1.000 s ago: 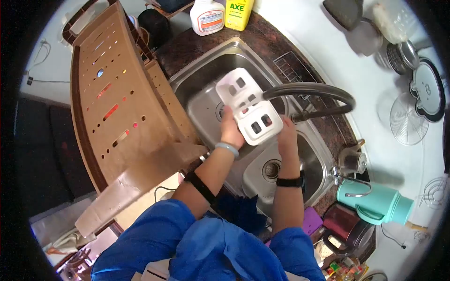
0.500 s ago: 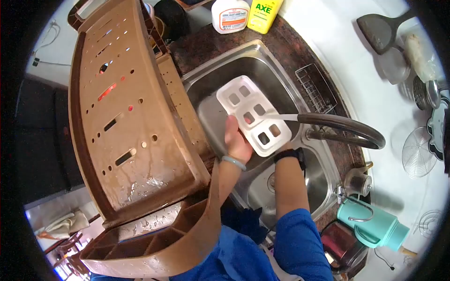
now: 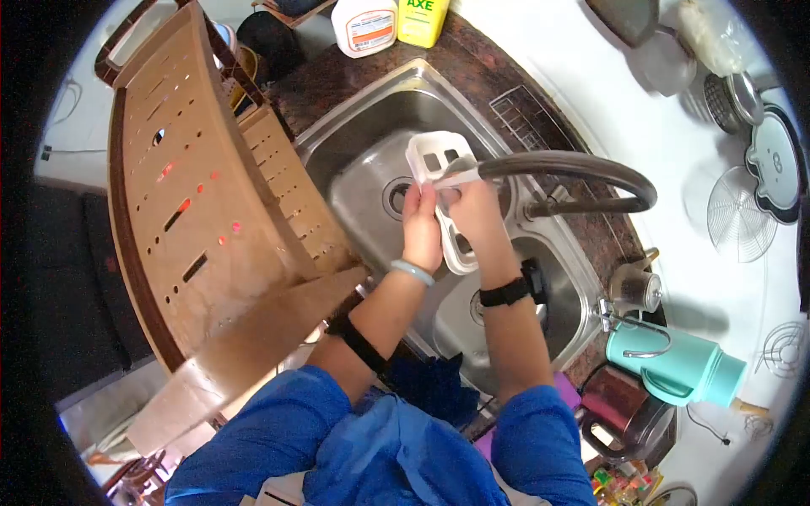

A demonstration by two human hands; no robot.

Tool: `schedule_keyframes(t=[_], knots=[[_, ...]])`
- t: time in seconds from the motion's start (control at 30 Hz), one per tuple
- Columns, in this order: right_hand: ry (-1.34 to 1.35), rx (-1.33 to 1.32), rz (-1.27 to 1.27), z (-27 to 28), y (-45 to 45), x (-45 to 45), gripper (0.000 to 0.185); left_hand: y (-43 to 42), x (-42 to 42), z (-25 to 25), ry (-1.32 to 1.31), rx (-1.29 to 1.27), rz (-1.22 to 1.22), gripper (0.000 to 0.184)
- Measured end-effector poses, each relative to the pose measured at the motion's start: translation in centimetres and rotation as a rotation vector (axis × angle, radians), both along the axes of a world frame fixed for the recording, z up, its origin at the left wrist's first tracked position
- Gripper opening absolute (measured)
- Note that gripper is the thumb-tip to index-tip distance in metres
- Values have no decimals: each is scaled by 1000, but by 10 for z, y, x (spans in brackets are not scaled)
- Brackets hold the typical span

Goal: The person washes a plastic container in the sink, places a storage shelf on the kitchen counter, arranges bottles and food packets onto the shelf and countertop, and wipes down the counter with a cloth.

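A white plastic rack (image 3: 442, 143) with square openings is tilted over the double sink, under the tap. My left hand (image 3: 422, 232) grips its left long side, thumb and fingers pressed against the rim. Over the rack's right side, my right hand (image 3: 477, 211) is curled with its fingers against the openings, covering part of it. I cannot see whether those fingers hold anything else. The dark curved tap (image 3: 582, 164) reaches in from the right, and its pale end or water stream meets the rack beside my right knuckles.
A large brown plastic shelf (image 3: 194, 211) stands close on the left, beside the steel sink (image 3: 359, 156). Behind are a white bottle (image 3: 365, 29) and a yellow bottle (image 3: 422, 21). A wire basket (image 3: 523, 122), small metal pot (image 3: 633, 287) and mint-green flask (image 3: 675, 363) sit to the right.
My right hand has come from beneath the rack to its upper face. The rack has turned more upright and narrower to view. My view has shifted, showing both forearms.
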State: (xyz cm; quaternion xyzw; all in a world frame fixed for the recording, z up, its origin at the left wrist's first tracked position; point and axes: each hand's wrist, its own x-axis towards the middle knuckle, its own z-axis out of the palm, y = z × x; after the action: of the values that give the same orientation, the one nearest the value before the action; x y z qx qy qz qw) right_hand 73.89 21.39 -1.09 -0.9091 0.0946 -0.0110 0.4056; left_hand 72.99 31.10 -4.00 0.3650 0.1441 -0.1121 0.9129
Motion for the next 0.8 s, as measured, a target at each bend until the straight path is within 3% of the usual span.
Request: schedule_keyframes(t=[0.13, 0.17, 0.2, 0.23, 0.4, 0.47, 0.53, 0.6, 0.63, 0.8], knots=[[-207, -34, 166, 12, -1, -10, 15, 9, -6, 3, -24, 131, -130, 39], [-183, -85, -5, 13, -13, -10, 15, 6, -10, 2, -43, 172, -67, 39], [-159, -140, -170, 18, -21, -9, 15, 13, -9, 15, 20, 57, -127, 39], [-160, -141, -171, 21, -24, -6, 15, 13, -8, 11, -31, 44, -137, 39], [-376, 79, 90, 28, -18, 19, 27, 3, -9, 10, -194, 113, -234, 40], [-415, -245, 28, 37, -10, 22, 28, 0, -10, 6, -278, 232, -202, 41], [-474, -75, -165, 14, -18, 36, 33, 7, -7, 26, -210, 222, -160, 42], [-602, -66, 6, 11, -18, 29, 36, 12, 0, 25, -213, 209, -230, 44], [-633, -235, 204, 14, -8, 29, 37, 11, 2, 26, -213, 207, -230, 44], [-587, -105, 68, 26, -6, 33, 37, 5, 11, 30, -223, 184, -232, 49]])
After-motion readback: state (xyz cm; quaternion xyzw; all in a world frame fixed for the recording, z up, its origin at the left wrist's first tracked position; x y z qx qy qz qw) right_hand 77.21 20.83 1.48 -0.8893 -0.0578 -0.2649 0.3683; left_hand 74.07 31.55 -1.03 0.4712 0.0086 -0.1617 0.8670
